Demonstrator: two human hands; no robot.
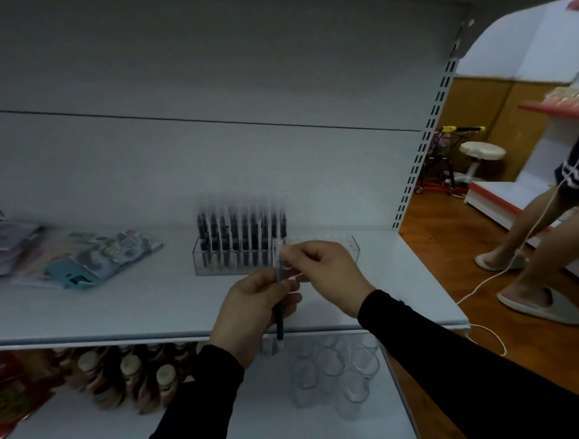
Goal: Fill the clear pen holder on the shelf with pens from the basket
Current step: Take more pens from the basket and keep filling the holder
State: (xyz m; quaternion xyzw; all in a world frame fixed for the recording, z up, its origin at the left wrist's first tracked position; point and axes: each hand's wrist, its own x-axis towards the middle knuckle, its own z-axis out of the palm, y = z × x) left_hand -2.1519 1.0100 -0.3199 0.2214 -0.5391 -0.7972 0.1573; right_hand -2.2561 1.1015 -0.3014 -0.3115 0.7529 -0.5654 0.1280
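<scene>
Both hands grip one upright pen [279, 305], the right hand [326, 274] pinching its top, the left hand [252, 316] its barrel, just before the holder's [351, 250] empty right end.

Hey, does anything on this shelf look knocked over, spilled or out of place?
Nothing is spilled or toppled. The pens stand upright in the clear holder, whose right part has no pens in it. The stationery packs at left lie overlapping and slightly askew.

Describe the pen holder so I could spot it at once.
Look at the upper white shelf, against the back wall just beyond the two hands. The pen holder is a long clear box there; unlike the flat packets to its left, it holds upright dark pens.
</scene>
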